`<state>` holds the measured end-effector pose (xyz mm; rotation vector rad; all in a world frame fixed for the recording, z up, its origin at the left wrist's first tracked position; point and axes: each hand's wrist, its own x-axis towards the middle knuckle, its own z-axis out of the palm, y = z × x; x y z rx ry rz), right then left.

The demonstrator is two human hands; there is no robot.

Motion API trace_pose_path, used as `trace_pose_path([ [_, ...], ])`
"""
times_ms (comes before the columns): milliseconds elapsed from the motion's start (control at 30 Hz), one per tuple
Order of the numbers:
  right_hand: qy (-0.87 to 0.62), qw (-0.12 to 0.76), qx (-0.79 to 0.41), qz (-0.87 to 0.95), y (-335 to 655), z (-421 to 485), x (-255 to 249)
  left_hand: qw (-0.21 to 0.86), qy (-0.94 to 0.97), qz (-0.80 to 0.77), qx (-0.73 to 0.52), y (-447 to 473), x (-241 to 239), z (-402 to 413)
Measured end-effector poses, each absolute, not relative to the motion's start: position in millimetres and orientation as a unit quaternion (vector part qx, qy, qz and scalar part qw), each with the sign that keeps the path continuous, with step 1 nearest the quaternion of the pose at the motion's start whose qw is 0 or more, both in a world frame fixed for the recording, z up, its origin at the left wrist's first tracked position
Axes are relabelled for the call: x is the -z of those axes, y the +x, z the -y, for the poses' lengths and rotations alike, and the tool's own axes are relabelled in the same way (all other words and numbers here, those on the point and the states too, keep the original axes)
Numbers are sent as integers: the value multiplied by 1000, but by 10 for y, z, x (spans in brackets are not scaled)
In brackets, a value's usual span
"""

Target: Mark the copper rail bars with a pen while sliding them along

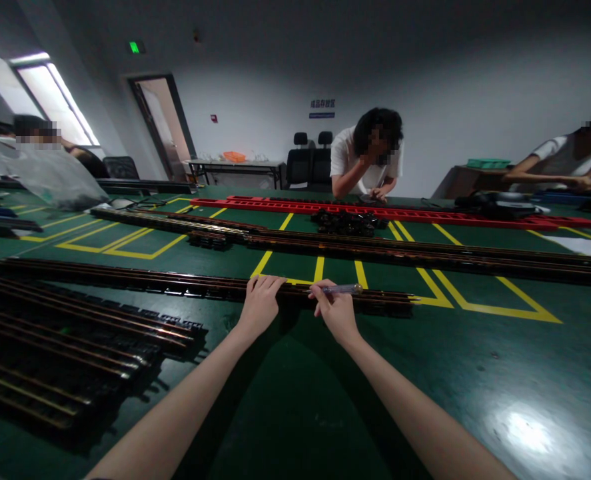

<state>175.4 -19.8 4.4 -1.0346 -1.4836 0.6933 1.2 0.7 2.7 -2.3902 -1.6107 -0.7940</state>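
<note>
A long black rail (215,284) with copper-coloured strips along it lies across the green table in front of me. My left hand (262,300) is on this rail near its middle, fingers curled over it. Just to the right, my right hand (336,310) is closed around a screwdriver (344,289) with a clear handle. Its handle points right and its thin shaft points left, low over the rail. Where the tip touches is too dark to make out. Beyond my right hand, the rail's end shows bare metal strip ends.
More black rails (75,340) lie at the left, and further long rails (375,250) cross behind. Farther back are a pile of black parts (350,222) and a red slotted rail (425,216). A co-worker (368,157) leans on the far side; other people sit left and right.
</note>
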Motion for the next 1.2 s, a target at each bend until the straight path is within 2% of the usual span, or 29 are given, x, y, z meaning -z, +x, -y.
trace_pose_path([
  [167,-439,560,-299,637,1761,177,-39,61,-800,540,255,16,-62,20],
  [867,-447,576,-297,617,1743,200,-59,140,-797,534,244,43,-10,3],
  [1200,-448,567,-294,625,1767,173,-52,140,-805,523,242,69,-30,31],
])
